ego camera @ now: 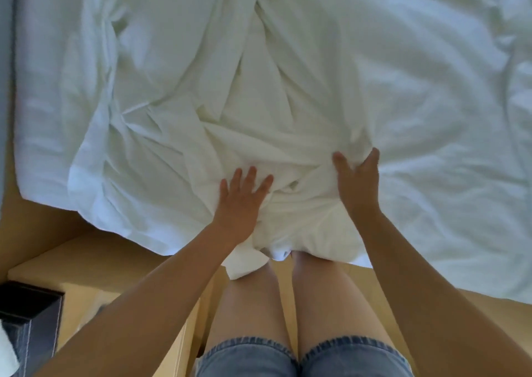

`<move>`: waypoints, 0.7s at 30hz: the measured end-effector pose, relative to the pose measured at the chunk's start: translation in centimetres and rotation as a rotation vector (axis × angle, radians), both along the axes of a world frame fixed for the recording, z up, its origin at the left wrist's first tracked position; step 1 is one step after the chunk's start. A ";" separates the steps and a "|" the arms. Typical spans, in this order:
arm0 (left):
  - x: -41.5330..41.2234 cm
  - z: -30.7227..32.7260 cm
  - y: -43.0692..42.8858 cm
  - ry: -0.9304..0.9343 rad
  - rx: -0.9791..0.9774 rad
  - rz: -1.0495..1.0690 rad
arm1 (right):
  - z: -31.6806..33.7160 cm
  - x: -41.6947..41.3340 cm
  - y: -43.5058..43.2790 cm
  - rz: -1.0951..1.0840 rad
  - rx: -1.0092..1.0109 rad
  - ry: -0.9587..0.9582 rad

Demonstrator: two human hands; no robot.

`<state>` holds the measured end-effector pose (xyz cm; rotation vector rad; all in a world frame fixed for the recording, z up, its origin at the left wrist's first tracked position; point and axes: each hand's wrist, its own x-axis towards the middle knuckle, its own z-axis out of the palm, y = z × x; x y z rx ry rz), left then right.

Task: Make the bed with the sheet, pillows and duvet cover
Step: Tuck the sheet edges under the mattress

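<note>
White cotton fills nearly the whole frame. Stands at the near edge of the bed, leaning over a duvet cover bunched into ridges at centre frame, one corner spilling off the edge toward the wooden floor at lower centre. Presses the left hand flat on the heap, fingers straight and spread, holding nothing. Sets the right hand just beside it, thumb and forefinger clasped round a thick fold, remaining fingers buried in cloth; reads as a grasp. Leaves a puffier layer, probably the duvet, across the right of the frame, and a flatter sheet along the left. No pillows in view.

Risks from here:
- tugging with the right hand against the pinning left palm, twisting the cover tighter instead of opening it
- dragging the loose corner onto the floor
- pulling the sheet underneath askew, since the overlapping whites hide their edges
</note>
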<state>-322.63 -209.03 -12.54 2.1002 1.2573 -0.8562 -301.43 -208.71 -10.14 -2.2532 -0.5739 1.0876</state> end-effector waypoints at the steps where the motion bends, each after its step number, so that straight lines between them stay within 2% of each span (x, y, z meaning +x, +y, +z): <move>1: -0.2 0.1 0.0 -0.011 -0.011 -0.013 | -0.3 -0.6 -1.4 0.005 0.023 0.114; 4: -3.2 1.2 -1.1 0.053 0.068 -0.089 | -0.6 -3.2 -6.8 -0.029 -0.070 0.294; 6: -5.8 2.0 -2.1 0.155 0.134 -0.027 | -1.2 -5.7 -9.0 0.029 -0.192 0.313; 10: -6.5 2.3 -2.6 0.247 0.109 0.439 | -2.3 -8.8 -7.0 -0.117 -0.217 0.209; 12: -4.7 2.0 -2.9 0.126 0.070 0.622 | -2.4 -9.0 -5.9 -0.082 -0.207 0.209; 14: -3.2 2.0 -2.6 -0.010 0.059 0.565 | -2.0 -7.3 -6.3 -0.076 -0.157 0.214; 16: -3.4 2.1 -1.0 -0.053 0.117 0.441 | -1.3 -3.1 -7.7 -0.109 -0.108 0.117; 19: -5.8 2.7 1.3 0.042 0.205 0.254 | 0.1 4.8 -10.0 -0.165 -0.197 -0.169; 21: -6.5 3.0 1.3 0.129 0.182 0.121 | 0.6 6.4 -10.8 -0.097 -0.318 -0.253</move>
